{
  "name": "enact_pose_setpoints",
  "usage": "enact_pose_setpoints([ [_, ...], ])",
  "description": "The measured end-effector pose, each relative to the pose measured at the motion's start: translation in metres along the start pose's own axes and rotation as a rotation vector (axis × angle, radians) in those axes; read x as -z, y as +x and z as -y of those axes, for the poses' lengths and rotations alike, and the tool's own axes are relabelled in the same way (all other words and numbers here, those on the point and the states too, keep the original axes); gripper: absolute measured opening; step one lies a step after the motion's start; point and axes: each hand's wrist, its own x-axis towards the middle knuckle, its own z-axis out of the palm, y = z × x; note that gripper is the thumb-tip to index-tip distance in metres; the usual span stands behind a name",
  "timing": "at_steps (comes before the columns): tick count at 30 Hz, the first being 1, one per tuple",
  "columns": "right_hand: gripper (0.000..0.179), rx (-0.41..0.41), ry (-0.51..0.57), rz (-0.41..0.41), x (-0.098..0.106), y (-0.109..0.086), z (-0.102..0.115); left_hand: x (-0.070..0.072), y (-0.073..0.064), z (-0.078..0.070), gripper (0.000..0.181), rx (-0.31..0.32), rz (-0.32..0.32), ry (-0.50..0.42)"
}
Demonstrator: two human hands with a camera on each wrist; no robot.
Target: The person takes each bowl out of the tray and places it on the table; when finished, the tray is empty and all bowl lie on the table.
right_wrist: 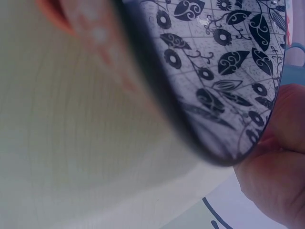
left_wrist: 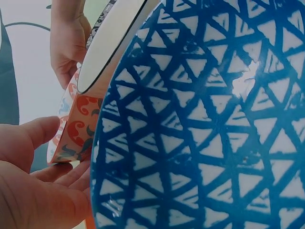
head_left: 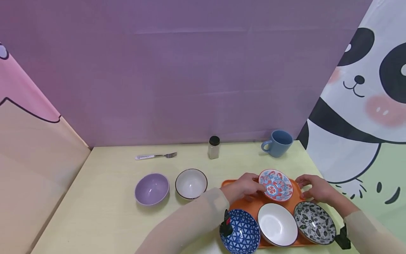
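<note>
A small bowl with a red and blue pattern [head_left: 275, 185] sits at the far part of the orange tray [head_left: 253, 208]. My left hand [head_left: 244, 187] holds its left side, the thumb and fingers about its edge in the left wrist view. To the bowl's right, my right hand [head_left: 314, 188] hovers by the tray's right edge with loosely bent fingers; I see nothing held in it. Nearer to me on the tray are a blue triangle-patterned bowl [head_left: 242, 231], a white bowl [head_left: 277, 224] and a black-and-white leaf-patterned bowl [head_left: 314, 222], which fills much of the right wrist view.
Left of the tray stand a purple bowl [head_left: 152, 189] and a white bowl with a dark rim [head_left: 191, 183]. Farther back lie a fork [head_left: 156, 156], a black-capped shaker [head_left: 214, 147] and a blue mug [head_left: 277, 143]. A purple backdrop [head_left: 190, 77] rises behind the table.
</note>
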Motion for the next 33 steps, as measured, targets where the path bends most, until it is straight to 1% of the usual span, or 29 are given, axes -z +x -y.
enact_pose_setpoints([
  [6, 0.057, -0.004, -0.004, -0.006, -0.002, -0.002, 0.001, -0.009, 0.005, 0.001, 0.028, 0.009, -0.059, -0.005],
  [14, 0.058, -0.010, -0.022, -0.015, -0.003, -0.002, -0.001, -0.017, 0.010, 0.001, 0.030, 0.043, -0.132, -0.040],
  [19, 0.057, -0.014, -0.026, -0.017, -0.003, 0.000, -0.001, -0.018, 0.010, 0.001, 0.027, 0.027, -0.160, -0.035],
  [23, 0.056, -0.012, -0.020, -0.016, -0.004, 0.000, 0.001, -0.018, 0.007, -0.001, 0.025, 0.019, -0.158, -0.083],
  [28, 0.055, -0.009, -0.023, -0.022, -0.004, -0.001, 0.002, -0.017, 0.001, -0.004, 0.026, 0.009, -0.133, -0.162],
  [31, 0.056, -0.008, -0.027, -0.026, -0.004, -0.001, 0.002, -0.017, -0.002, -0.006, 0.027, 0.005, -0.122, -0.184],
  [33, 0.056, -0.007, -0.027, -0.025, -0.003, -0.002, 0.002, -0.017, -0.004, -0.007, 0.024, 0.007, -0.119, -0.195],
])
